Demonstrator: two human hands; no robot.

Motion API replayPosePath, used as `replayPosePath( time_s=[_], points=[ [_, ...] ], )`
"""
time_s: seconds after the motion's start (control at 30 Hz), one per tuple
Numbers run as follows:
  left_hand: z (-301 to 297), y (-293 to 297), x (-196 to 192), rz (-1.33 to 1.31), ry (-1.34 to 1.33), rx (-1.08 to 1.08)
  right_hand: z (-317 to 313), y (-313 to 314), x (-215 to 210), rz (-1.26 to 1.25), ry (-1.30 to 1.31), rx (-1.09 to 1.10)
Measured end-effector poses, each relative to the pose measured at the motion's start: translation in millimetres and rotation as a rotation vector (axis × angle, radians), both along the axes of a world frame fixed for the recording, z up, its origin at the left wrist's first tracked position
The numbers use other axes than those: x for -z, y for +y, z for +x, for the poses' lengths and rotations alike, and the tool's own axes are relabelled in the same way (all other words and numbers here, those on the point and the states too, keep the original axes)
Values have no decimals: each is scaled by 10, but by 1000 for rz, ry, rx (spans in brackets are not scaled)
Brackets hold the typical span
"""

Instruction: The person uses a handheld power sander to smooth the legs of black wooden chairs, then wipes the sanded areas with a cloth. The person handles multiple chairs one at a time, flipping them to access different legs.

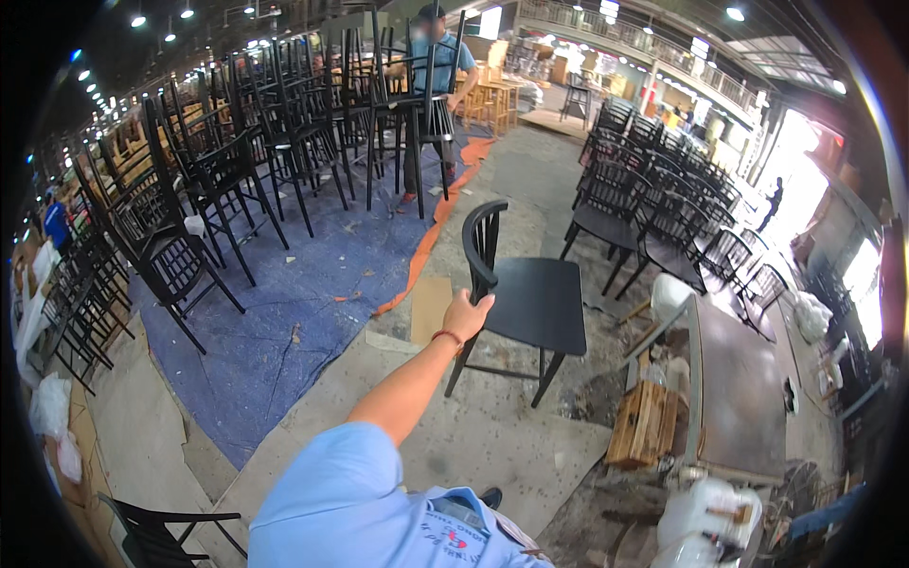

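My left hand [464, 316] is closed around the near end of the curved top rail of a black wooden chair [538, 303]. The chair has a spindle back and a flat seat, and the seat faces right. At least some of its legs rest on the concrete floor; the far ones are partly hidden by the seat. My left arm reaches forward in a light blue sleeve, with a reddish bracelet at the wrist. My right hand does not show.
Stacked black bar stools [222, 175] stand on a blue tarp [275, 350] at left. A person [445, 71] stands among them. Rows of black chairs [606, 204] fill the far right. A worktable [743, 388] and a wooden crate [644, 421] sit at right; another black chair [156, 535] is at lower left.
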State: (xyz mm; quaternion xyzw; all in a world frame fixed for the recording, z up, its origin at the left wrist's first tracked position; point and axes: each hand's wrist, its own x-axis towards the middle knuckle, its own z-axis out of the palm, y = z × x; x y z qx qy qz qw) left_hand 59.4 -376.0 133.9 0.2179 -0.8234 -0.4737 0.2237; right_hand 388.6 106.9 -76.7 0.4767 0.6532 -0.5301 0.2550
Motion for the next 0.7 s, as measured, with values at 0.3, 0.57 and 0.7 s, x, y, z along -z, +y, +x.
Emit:
replayPosePath(
  time_s=[0.3, 0.57, 0.7],
  points=[
    [-1716, -365, 61, 147, -251, -400, -3222, 410, -451, 119, 237, -244],
    [-1946, -379, 723, 394, 5, -223, -4912, -820, -456, 130, 234, -704],
    [-1332, -2105, 1360, -114, -31, 380, -5600, -1063, -455, -32, 205, -1347]
  ],
)
